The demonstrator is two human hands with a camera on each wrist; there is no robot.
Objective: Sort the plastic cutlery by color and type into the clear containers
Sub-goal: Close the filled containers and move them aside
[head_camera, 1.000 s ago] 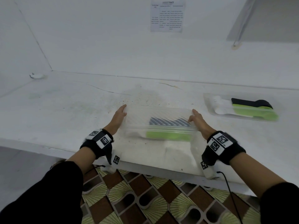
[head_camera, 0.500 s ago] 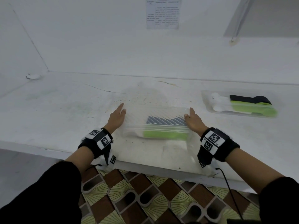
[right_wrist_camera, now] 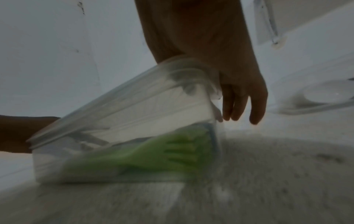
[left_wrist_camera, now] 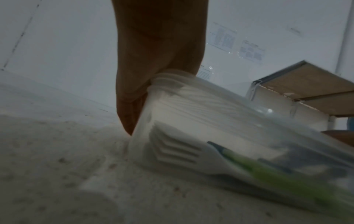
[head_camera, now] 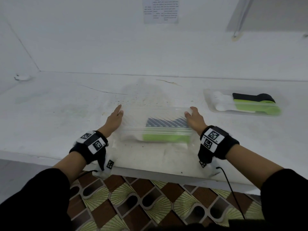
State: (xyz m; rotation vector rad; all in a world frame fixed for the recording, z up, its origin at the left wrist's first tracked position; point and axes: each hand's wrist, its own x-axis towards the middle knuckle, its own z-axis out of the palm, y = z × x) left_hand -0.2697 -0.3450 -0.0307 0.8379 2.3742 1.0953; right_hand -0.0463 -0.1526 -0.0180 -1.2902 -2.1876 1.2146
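- Head view: a clear container (head_camera: 156, 129) stands on the white table (head_camera: 66, 114) between the two hands. The left hand (head_camera: 114, 120) lies flat against its left end, fingers (head_camera: 118, 109) straight and pressed together. The right hand (head_camera: 195, 120) lies against its right end, fingers straight and close together.
- Inside the container, between the fingers of both hands, lie green cutlery (head_camera: 166, 137) along the near wall and dark blue cutlery (head_camera: 166, 122) behind it; white pieces at the left end are hard to make out.
- Well to the right of the right hand's fingers, a second clear container (head_camera: 211, 105) holds white, black and green pieces.
- A printed sheet (head_camera: 160, 10) hangs on the wall beyond the fingers.
- Left wrist view: the left hand (left_wrist_camera: 159, 63) presses straight, closed fingers (left_wrist_camera: 128, 118) on the container's end wall (left_wrist_camera: 153, 115), fingertips down at the table. Just beside them, behind the wall, are white fork tines (left_wrist_camera: 178, 150), with a green handle (left_wrist_camera: 268, 171) further off.
- Right wrist view: blurred. The right hand (right_wrist_camera: 220, 63) rests against the container's corner (right_wrist_camera: 206, 84); its fingers (right_wrist_camera: 237, 106) hang straight, slightly spread, tips just above the table. Green fork tines (right_wrist_camera: 182, 151) lie below the fingers, inside the wall.
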